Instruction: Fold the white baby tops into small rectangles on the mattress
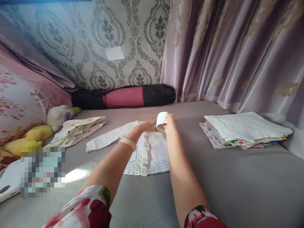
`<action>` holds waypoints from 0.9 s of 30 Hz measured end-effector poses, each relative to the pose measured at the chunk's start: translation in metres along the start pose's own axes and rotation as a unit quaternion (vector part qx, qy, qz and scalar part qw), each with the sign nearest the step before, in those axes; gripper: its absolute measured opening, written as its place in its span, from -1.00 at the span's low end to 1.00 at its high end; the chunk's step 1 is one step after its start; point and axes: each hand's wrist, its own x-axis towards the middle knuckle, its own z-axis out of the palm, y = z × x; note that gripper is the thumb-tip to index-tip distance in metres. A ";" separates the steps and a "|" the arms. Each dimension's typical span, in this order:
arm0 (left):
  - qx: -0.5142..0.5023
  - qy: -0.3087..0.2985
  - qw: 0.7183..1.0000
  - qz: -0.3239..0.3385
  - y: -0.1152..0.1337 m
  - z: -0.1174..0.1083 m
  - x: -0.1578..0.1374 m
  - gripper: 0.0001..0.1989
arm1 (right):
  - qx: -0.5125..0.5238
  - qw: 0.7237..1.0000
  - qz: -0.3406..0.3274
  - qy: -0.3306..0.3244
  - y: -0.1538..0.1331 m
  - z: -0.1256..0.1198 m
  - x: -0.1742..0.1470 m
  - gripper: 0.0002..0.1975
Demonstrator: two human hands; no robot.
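Observation:
A small white long-sleeved shirt (156, 155) with printed drawings and lines of lettering lies spread on the bed in front of me. One sleeve stretches out flat to the left. The other sleeve (161, 119) is raised off the bed, its round opening facing me, and my right hand (171, 122) is closed on it. Beside it, my left hand (149, 124) rests on the upper part of the shirt with fingers extended to the right. Its fingertips are partly hidden near the raised sleeve. A pale bangle circles my left wrist.
At right lies a stack of folded clothes (247, 126). To the left are a crumpled spotted garment (76, 129), plush toys (58, 117) and a white object (11, 177) beside a blurred patch. A black and pink rolled bag (123, 96) lies along the wall; curtains (225, 50) hang at right.

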 end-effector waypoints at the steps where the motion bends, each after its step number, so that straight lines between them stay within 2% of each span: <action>1: -0.004 0.009 1.000 -0.022 -0.006 -0.005 -0.007 -0.47 | -0.011 1.000 -0.001 0.001 0.003 0.000 0.001 -0.90; 5: -0.025 0.105 0.983 -0.151 -0.034 -0.017 -0.039 -0.62 | -0.039 0.999 0.002 0.001 0.016 0.004 0.001 -0.93; 10: -0.056 0.179 0.955 -0.229 -0.056 -0.009 -0.076 -0.70 | -0.052 0.998 0.023 -0.009 0.034 0.012 -0.004 -0.92; 16: -0.123 0.223 0.947 -0.198 -0.048 0.008 -0.089 -0.66 | -0.086 0.994 0.026 -0.057 0.054 0.019 -0.012 -0.86; 23: -0.166 0.232 0.937 -0.201 -0.034 0.001 -0.095 -0.63 | -0.167 0.977 -0.017 -0.133 0.077 0.023 -0.011 -0.87; 27: -0.163 0.223 0.939 -0.203 -0.030 -0.002 -0.096 -0.59 | -0.252 0.952 -0.059 -0.165 0.086 0.023 -0.013 -0.86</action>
